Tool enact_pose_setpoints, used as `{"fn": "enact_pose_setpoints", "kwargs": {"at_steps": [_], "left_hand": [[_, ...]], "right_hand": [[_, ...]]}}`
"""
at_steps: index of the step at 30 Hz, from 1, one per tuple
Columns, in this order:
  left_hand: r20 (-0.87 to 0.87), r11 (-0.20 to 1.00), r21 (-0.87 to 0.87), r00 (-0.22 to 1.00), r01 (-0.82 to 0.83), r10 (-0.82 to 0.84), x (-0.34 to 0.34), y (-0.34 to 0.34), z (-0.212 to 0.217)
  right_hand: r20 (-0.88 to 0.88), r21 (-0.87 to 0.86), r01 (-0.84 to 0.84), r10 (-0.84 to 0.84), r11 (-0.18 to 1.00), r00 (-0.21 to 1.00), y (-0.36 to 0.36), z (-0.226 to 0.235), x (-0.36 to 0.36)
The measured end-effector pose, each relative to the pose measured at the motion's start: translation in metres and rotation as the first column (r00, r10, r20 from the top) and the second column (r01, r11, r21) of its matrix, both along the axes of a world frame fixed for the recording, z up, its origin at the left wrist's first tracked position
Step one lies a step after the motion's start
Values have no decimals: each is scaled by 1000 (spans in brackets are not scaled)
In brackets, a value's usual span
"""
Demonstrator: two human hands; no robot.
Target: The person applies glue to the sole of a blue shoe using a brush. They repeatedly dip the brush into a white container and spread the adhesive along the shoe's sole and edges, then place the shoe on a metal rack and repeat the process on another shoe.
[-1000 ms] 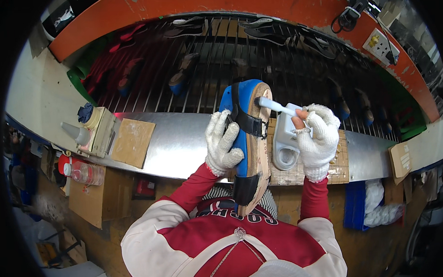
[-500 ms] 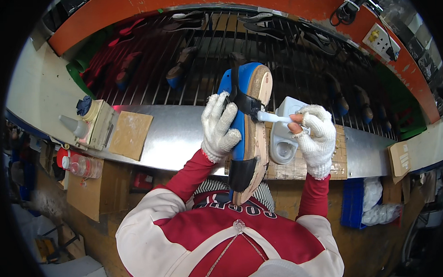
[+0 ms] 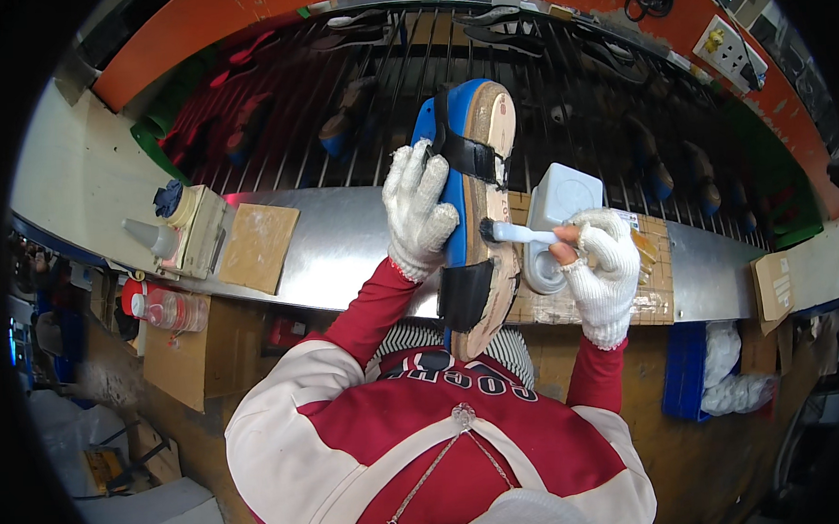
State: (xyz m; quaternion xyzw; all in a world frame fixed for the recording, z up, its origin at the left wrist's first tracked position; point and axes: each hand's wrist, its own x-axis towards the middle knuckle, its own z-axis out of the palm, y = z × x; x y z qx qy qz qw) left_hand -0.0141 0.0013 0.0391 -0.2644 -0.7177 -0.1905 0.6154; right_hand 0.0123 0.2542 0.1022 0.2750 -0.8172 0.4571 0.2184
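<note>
My left hand (image 3: 420, 211), in a white knitted glove, grips the side of a blue shoe last (image 3: 457, 247). On the last sits a sandal sole (image 3: 491, 121) with a wooden-looking underside and black straps (image 3: 467, 295) folded round its edge. Its long side runs away from my body, the underside turned to the right. My right hand (image 3: 603, 279), in a fingertip-less glove, pinches the pale handle of a small brush (image 3: 522, 233). The brush's dark bristles touch the sole's edge between the two straps. Partly behind the brush stands a pale plastic pot (image 3: 565, 194) with a round opening.
Below the pot lies a taped cardboard sheet (image 3: 656, 295) on the metal bench (image 3: 331, 228). A barred rack (image 3: 286, 156) beyond carries several shoes and soles. Left are a cardboard square (image 3: 260, 247), a box with a nozzle (image 3: 192, 238) and a clear bottle (image 3: 176, 309). A blue crate (image 3: 684, 373) stands lower right.
The brush has moved from the upper strap toward me, to the sole edge between the straps. The sandal on its last sits slightly higher in view.
</note>
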Motion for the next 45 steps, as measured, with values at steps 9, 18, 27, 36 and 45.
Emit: {"fn": "enact_pose_setpoints", "kwargs": {"at_steps": [9, 18, 27, 36, 45], "left_hand": [[-13, 999, 51, 1000, -12, 13, -4, 1, -3], [-8, 993, 107, 999, -49, 50, -8, 4, -15], [44, 989, 121, 996, -84, 79, -4, 2, -27], [9, 991, 95, 995, -96, 96, -8, -5, -28], [34, 983, 135, 992, -125, 121, -6, -5, -20]], "right_hand": [[-67, -28, -29, 27, 999, 997, 3, -6, 19], [378, -283, 69, 45, 957, 925, -15, -28, 41], [462, -271, 114, 25, 956, 886, -18, -21, 73], [129, -83, 174, -163, 981, 978, -27, -16, 37], [22, -12, 67, -67, 998, 998, -17, -11, 19]]}}
